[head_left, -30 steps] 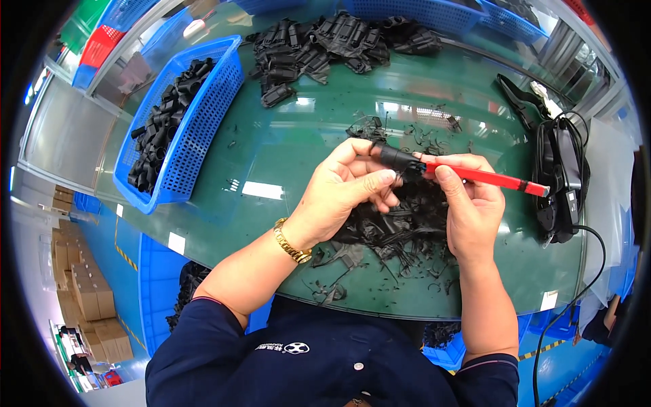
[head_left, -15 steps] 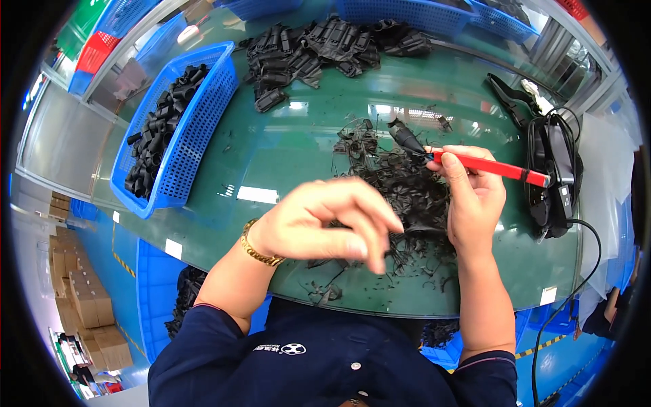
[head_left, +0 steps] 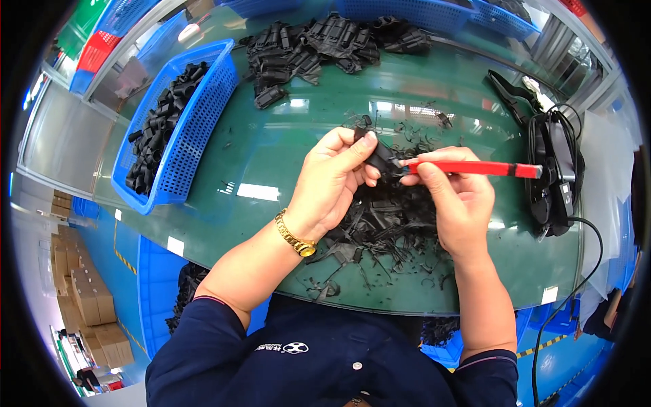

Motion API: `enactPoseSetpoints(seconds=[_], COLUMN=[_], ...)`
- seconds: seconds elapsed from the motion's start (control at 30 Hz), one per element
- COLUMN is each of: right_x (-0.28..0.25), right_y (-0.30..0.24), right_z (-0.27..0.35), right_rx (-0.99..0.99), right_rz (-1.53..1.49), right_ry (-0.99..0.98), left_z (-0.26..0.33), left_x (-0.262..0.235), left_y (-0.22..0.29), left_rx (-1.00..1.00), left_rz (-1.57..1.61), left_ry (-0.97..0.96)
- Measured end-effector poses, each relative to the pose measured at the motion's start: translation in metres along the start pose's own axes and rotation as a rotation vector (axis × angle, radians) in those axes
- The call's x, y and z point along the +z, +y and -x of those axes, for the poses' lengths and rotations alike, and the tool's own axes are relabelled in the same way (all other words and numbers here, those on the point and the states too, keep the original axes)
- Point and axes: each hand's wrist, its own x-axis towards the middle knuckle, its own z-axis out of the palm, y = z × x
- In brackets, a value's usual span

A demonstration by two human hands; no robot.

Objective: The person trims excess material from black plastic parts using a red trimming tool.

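My left hand (head_left: 329, 183) grips a black, tube-like molded part (head_left: 381, 160) between thumb and fingers, tilted above the table. My right hand (head_left: 461, 203) pinches a slim red-handled tool (head_left: 475, 167) that has a dark band near its far end. The tool's tip meets the lower end of the part, where my fingertips partly hide it. Beneath both hands spreads a heap of thin black scraps (head_left: 386, 224) on the green table (head_left: 264, 156).
At the left stands a blue basket (head_left: 196, 146) with many short black tubes (head_left: 159, 136). Joined black molded pieces (head_left: 332, 44) are piled at the back. To the right lies a black corded device (head_left: 556, 169). More blue baskets (head_left: 407, 13) line the far edge.
My left hand has moved up and right and closed on the black part. My right hand has shifted slightly left with the tool, which now lies closer to level.
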Motion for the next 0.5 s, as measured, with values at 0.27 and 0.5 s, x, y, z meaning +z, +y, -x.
enactPoseSetpoints(seconds=[0.27, 0.5], right_x=[0.013, 0.0], right_y=[-0.002, 0.007], right_z=[0.016, 0.007], right_rx=[-0.065, 0.049], right_rz=[0.346, 0.061], right_ry=[-0.623, -0.28], left_z=[-0.023, -0.003], left_x=[-0.033, -0.018], left_y=[0.016, 0.009], left_rx=[0.083, -0.015], left_rz=[0.237, 0.125], left_ry=[0.082, -0.092])
